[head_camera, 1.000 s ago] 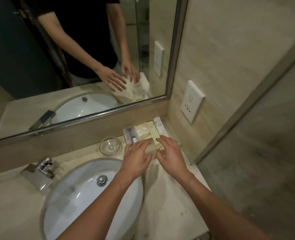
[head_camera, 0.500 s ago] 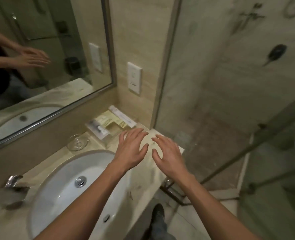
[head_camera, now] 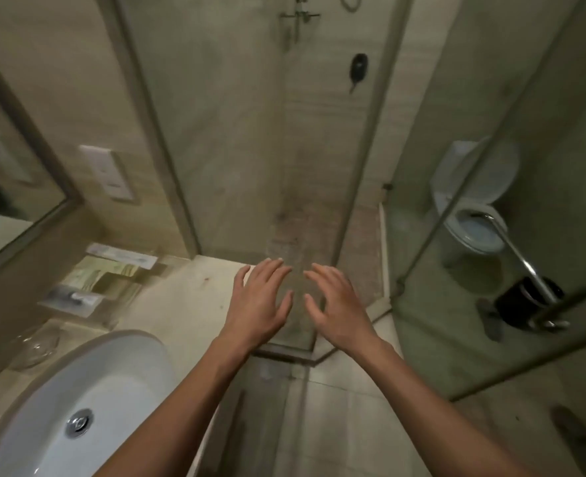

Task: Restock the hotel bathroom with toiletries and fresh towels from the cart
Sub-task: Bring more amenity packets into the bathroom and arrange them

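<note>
Head view: we saw the left hand (head_camera: pixel 255 304) and the right hand (head_camera: pixel 339 308) side by side at the right edge of the tabletop (head_camera: pixel 188 301), fingers spread and loosely bent, holding nothing. The toiletry packets (head_camera: pixel 102 273) lay in a row against the wall, well left of the hands, with a glass dish (head_camera: pixel 35 346) and the sink (head_camera: pixel 88 383) nearer us.

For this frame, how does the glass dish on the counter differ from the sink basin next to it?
The glass dish is clear, so the counter shows through it; the sink basin is opaque white. The dish is much smaller than the basin. The basin has a metal drain plug; the dish shows no fitting. Both are round, open bowls at the same counter.
</note>
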Motion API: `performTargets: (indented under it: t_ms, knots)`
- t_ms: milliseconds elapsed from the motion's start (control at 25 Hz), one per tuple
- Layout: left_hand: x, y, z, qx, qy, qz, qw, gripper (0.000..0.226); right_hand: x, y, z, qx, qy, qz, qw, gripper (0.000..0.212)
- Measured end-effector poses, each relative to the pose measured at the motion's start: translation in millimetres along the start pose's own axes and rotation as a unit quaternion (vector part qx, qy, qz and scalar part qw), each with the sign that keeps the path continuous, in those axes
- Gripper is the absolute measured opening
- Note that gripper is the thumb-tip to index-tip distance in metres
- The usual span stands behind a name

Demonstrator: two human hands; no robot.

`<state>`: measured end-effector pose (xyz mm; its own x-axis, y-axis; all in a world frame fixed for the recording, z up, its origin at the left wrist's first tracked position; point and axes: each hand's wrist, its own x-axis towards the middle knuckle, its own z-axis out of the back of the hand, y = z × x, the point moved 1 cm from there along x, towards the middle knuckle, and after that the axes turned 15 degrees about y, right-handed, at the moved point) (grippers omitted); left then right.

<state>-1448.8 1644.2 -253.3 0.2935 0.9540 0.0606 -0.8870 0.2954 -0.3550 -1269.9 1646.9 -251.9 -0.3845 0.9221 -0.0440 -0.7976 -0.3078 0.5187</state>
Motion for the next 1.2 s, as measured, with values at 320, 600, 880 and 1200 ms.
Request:
performTargets:
  t_ms: [320, 600, 880, 1200]
  knots:
    - [19.8, -189.4, -73.1, 0.004, 0.069, -0.134, 0.989, 0.048, -157.1, -132.7, 66.6, 0.018, -0.085, -0.132, 0.987, 0.05]
    - [-0.9, -327.4, -130.2, 0.005, 0.118, -0.204, 0.972, 0.051, -269.3, -210.8, 98.1, 0.073, -0.145, -0.209, 0.964, 0.053]
    - [9.3, -441.4, -186.9, 0.007, 0.182, -0.3, 0.936, 0.046, -371.4, -282.1, 126.2, 0.058, -0.19, -0.291, 0.936, 0.046]
    - [68.8, -584.9, -266.4, -0.009, 0.249, -0.426, 0.87, 0.043, -468.9, -373.6, 173.4, 0.058, -0.243, -0.429, 0.868, 0.046]
